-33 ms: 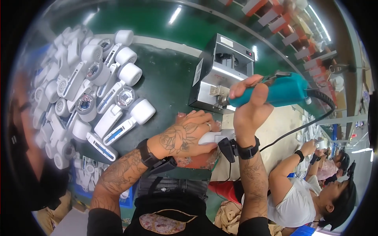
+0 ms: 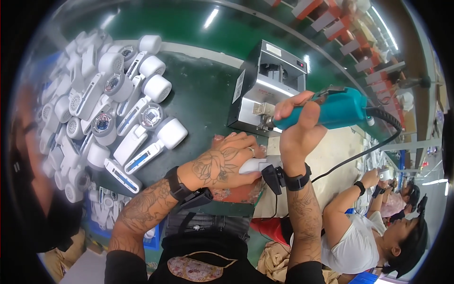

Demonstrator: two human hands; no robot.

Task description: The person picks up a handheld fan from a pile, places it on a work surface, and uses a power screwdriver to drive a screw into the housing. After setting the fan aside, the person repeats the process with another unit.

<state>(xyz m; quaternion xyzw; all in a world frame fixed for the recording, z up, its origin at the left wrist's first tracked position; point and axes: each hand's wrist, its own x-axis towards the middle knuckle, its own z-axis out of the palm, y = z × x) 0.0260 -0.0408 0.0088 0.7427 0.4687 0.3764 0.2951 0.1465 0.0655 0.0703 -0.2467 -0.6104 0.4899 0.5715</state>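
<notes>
My right hand (image 2: 305,125) is wrapped round a teal electric screwdriver (image 2: 343,111), held sideways with its cable trailing off to the right. The screwdriver's front end reaches the metal pickup block of a silver and black screw feeder (image 2: 274,90); the contact itself is too small to make out. My left hand (image 2: 224,161) lies low over the table, closed over a smooth white plastic part (image 2: 253,165). The fingers cover much of that part, so its full shape is hidden. Beneath the left hand is a reddish worn pad (image 2: 231,195).
Many white handheld fans (image 2: 151,118) are heaped on the green table (image 2: 198,90) at the left, some with circuit boards showing. A blue bin (image 2: 152,241) with more white parts stands below. A co-worker in a white top (image 2: 354,239) sits close at the right. The black cable (image 2: 350,156) curves beside my right wrist.
</notes>
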